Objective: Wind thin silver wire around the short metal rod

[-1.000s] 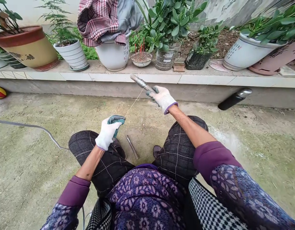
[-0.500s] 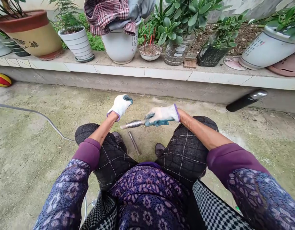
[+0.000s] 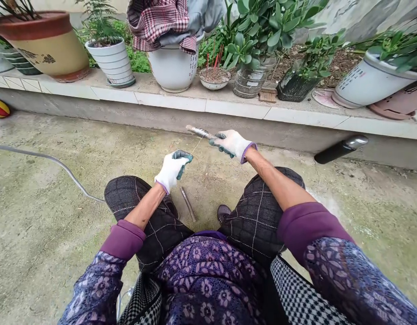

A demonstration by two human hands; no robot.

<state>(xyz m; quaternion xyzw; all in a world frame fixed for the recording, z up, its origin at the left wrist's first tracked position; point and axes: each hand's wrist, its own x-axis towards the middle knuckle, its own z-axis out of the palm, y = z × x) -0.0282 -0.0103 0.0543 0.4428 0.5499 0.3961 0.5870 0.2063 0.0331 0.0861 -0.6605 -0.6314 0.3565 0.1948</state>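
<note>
**A:** In the head view, what do the hands do at this moment?

**B:** They are apart, but not far. The right hand (image 3: 231,145), in a white knitted glove with green palm, is closed around a ribbed silver rod (image 3: 199,132). The rod points to the far left, and its tip is free in the air.

**A:** And the left hand (image 3: 172,170)?

**B:** It is nearer to the body, and its fingers are closed together. A thin pale strand (image 3: 196,145) goes from the rod down to these fingers, so only this strand joins the two hands. I cannot tell if it is thread or fine wire.

**A:** What has just changed?

**B:** Half a second ago the rod lay low and flat, and I could not see the strand. Now the rod is raised, and the strand shows again between the hands.

**A:** What is near them?

**B:** A short metal bar (image 3: 188,204) lies on the concrete ground (image 3: 42,216) between the knees, just below the left hand. Farther away is a tiled ledge (image 3: 235,109) with potted plants, and a black flask (image 3: 341,149) lies against it on the right.
</note>
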